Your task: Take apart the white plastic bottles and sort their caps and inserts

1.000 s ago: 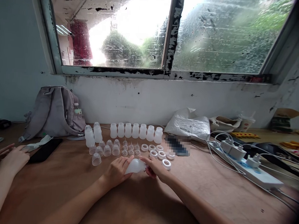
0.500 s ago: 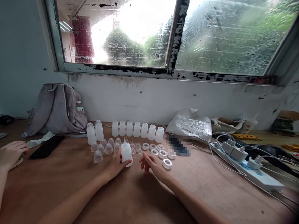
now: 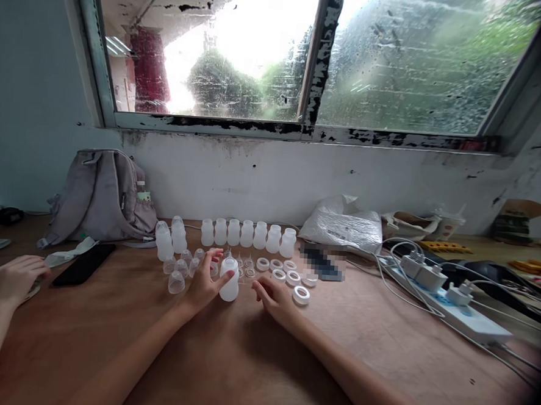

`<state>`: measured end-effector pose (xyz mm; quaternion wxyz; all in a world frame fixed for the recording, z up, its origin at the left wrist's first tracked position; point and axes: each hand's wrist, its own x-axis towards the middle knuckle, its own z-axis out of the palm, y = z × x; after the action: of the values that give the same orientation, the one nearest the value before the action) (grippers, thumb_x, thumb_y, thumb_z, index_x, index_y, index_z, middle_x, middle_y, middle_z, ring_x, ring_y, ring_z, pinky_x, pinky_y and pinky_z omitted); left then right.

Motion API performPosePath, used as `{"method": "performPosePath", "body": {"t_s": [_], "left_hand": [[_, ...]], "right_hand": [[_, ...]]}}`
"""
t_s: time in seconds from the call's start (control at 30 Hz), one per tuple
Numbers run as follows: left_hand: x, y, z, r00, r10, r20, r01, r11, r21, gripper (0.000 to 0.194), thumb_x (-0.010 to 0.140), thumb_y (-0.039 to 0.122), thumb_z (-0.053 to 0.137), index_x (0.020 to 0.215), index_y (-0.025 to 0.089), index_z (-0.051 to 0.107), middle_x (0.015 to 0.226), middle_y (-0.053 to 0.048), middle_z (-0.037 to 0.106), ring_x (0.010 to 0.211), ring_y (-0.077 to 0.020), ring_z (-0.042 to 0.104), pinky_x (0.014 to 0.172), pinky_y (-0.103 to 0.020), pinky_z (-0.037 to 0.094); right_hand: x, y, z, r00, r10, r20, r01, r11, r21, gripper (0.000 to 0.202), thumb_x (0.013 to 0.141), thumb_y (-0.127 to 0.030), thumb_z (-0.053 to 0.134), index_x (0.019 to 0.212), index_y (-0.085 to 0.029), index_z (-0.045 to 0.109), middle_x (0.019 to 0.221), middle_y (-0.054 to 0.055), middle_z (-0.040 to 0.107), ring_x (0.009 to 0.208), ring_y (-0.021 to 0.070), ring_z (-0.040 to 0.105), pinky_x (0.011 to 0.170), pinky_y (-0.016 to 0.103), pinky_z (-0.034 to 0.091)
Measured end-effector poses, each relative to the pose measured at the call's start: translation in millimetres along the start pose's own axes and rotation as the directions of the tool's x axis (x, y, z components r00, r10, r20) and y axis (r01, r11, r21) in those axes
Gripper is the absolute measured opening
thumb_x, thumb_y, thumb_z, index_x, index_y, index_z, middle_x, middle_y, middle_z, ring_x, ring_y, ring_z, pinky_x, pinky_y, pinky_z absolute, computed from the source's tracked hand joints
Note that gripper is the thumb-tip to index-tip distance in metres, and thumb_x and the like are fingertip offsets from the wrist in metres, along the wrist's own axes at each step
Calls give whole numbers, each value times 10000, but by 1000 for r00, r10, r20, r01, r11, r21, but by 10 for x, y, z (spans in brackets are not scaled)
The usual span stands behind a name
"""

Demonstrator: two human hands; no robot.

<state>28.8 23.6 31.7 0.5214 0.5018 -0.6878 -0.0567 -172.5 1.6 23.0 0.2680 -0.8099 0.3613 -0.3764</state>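
Note:
A frosted white baby bottle (image 3: 229, 284) stands upright on the table in front of me. My left hand (image 3: 202, 284) is just left of it, fingers raised and apart, with the thumb at the bottle's side; I cannot tell if the thumb touches it. To the right of the bottle, my right hand (image 3: 274, 295) rests with its fingers curled in and nothing visible in them. Clear domed caps (image 3: 176, 282) are grouped left of my left hand. Clear nipples (image 3: 249, 268) lie behind the bottle. White ring collars (image 3: 301, 295) sit beyond and beside my right hand.
Several more bottles (image 3: 247, 233) line the back, and two capped bottles (image 3: 163, 241) stand at left. A black phone (image 3: 84, 265), backpack (image 3: 103, 198) and another person's hand (image 3: 18, 277) are at left. A silver bag (image 3: 342, 225) and power strip (image 3: 469, 317) are at right.
My left hand has let go of the bottle and lifted its fingers off it. The bottle has gone from slightly tilted to upright. My right hand's fingers have curled in more.

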Motion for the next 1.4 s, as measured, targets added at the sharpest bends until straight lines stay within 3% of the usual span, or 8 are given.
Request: {"method": "performPosePath", "body": {"t_s": [0.17, 0.33, 0.53, 0.77, 0.97, 1.17, 1.3, 1.4], "left_hand": [[34, -103, -141, 984, 180, 10, -178, 957, 230, 218, 812, 322, 441, 990, 201, 476, 918, -52, 542, 870, -189, 517, 779, -335, 415], [115, -303, -398, 972, 236, 19, -222, 883, 415, 148, 830, 283, 401, 886, 182, 493, 736, -23, 515, 714, -168, 513, 672, -294, 421], [23, -470, -261, 981, 168, 101, -190, 938, 291, 178, 809, 270, 426, 951, 179, 484, 758, -21, 535, 668, -152, 527, 650, -283, 440], [-154, -277, -22, 991, 100, 92, -106, 992, 63, 213, 760, 92, 351, 877, 208, 486, 811, -30, 556, 757, -173, 549, 688, -315, 457], [-179, -91, -71, 951, 191, 245, -212, 975, 62, 304, 770, 99, 362, 1030, 225, 456, 920, -60, 561, 817, -197, 555, 726, -344, 461], [-188, -65, -96, 821, 394, 414, -490, 858, 156, 247, 828, 152, 338, 1026, 185, 482, 850, -66, 577, 792, -187, 547, 729, -315, 440], [-138, -192, -74, 923, 298, 244, -377, 828, 414, 267, 810, 160, 378, 1045, 176, 503, 994, -99, 572, 969, -237, 504, 870, -407, 362], [-109, -316, -62, 974, 206, 96, -221, 764, 606, 404, 781, 164, 417, 1185, 164, 429, 1238, -137, 441, 1160, -292, 364, 968, -494, 217]], "right_hand": [[7, 59, -13, 996, -80, -33, 72, 976, -208, 234, 821, -388, 408, 793, -193, 534, 652, 13, 563, 549, 122, 492, 528, 239, 376], [24, 124, 124, 1000, -31, -1, 31, 997, -71, 233, 791, -392, 460, 895, -188, 502, 755, 29, 551, 594, 121, 498, 566, 251, 416], [397, -128, 528, 978, 166, 130, -198, 936, 292, 586, 655, -474, 604, 1116, -181, 390, 948, 57, 523, 749, 147, 538, 700, 293, 454], [499, -180, 877, 975, 220, 33, -206, 839, 504, 429, 683, -449, 582, 985, -189, 424, 945, 43, 517, 875, 166, 506, 796, 298, 423], [262, -155, 657, 990, 138, -26, -108, 865, 490, 404, 724, -416, 550, 1037, -227, 378, 976, 37, 501, 894, 173, 507, 774, 293, 439], [14, -67, 206, 1000, 14, -2, -13, 951, 308, 372, 693, -363, 600, 1009, -226, 460, 1016, 37, 511, 882, 188, 502, 744, 296, 435], [3, 44, -8, 981, 156, -114, -110, 938, 330, 340, 724, -414, 544, 985, -209, 472, 932, 46, 521, 752, 172, 516, 594, 281, 453], [62, 93, -55, 964, 206, -168, -121, 902, 415, 355, 734, -445, 514, 984, -197, 468, 933, 58, 511, 686, 149, 506, 494, 244, 437]]}}
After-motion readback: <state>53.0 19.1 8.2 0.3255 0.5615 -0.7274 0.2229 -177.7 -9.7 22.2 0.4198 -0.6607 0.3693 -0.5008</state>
